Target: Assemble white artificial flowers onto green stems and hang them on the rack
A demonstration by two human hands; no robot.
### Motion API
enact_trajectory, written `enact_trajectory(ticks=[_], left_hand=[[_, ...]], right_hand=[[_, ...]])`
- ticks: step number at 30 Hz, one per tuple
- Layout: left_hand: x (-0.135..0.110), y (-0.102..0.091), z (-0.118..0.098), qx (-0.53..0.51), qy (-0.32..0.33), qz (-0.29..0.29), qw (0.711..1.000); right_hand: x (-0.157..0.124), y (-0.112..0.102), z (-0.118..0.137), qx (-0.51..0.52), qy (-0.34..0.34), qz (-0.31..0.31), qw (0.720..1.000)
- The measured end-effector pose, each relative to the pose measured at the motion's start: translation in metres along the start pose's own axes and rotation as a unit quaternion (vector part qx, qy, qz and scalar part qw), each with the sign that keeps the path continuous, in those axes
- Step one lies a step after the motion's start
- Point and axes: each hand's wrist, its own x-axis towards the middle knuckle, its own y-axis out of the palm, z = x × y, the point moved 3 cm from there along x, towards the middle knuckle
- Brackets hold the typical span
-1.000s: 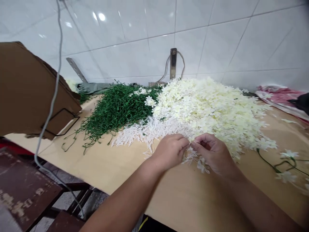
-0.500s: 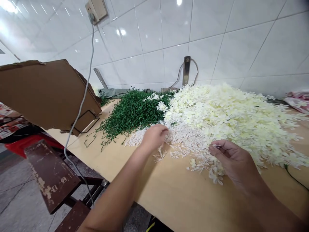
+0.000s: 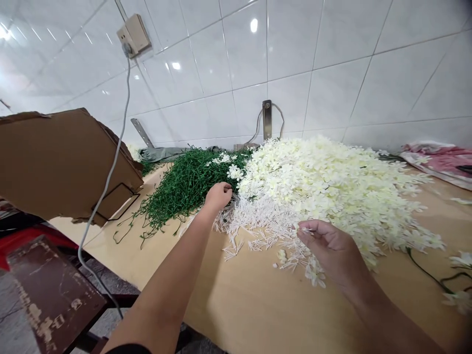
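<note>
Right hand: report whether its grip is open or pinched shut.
Pinched shut: thin, white, sticklike pieces jut from between thumb and forefinger of the right hand.

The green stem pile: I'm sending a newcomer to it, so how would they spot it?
On the light-brown table against the white tiled wall, look right of the big brown cardboard. The green stem pile lies there, with the left hand at its near right edge. It is a large dark-green tangle, while the neighbouring blossoms and thin sticks are pale.
</note>
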Motion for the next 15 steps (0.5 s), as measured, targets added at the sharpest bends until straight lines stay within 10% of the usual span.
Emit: enact_trajectory(ticks=[7, 15], left_hand=[[0.016, 0.003, -0.002, -0.173, -0.118, 0.034, 0.977], [0.007, -0.023, -0.016, -0.304, -0.069, -0.031, 0.950]], right_hand=[[-0.002, 0.007, -0.005, 0.020, -0.022, 0.041, 0.999], [-0.003, 0.002, 0.003, 0.041, -0.026, 0.027, 0.998]])
